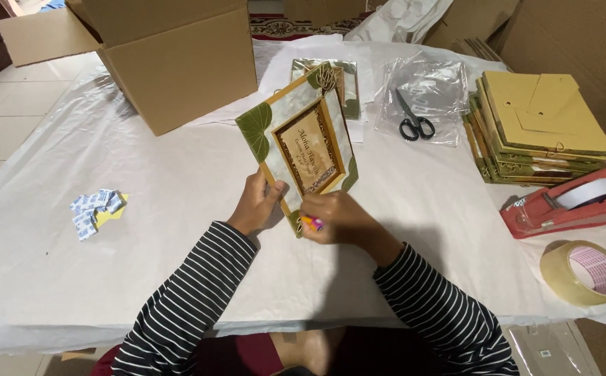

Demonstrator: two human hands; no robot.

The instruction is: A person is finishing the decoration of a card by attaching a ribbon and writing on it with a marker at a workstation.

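Striped knit sleeves (198, 299) lead up to both hands over a crinkly white sheet (73, 278). Left hand (258, 203) is curled around the lower left edge of a rectangular frame (301, 143), glossy, with green leaf corners and a tan inset, held tilted. Right hand (338, 217) is closed on a small orange-pink object (312, 223) at the frame's bottom edge. Beyond the right hand lie black scissors (413, 120) on clear plastic; left of the left hand, small blue-white packets (92, 209)
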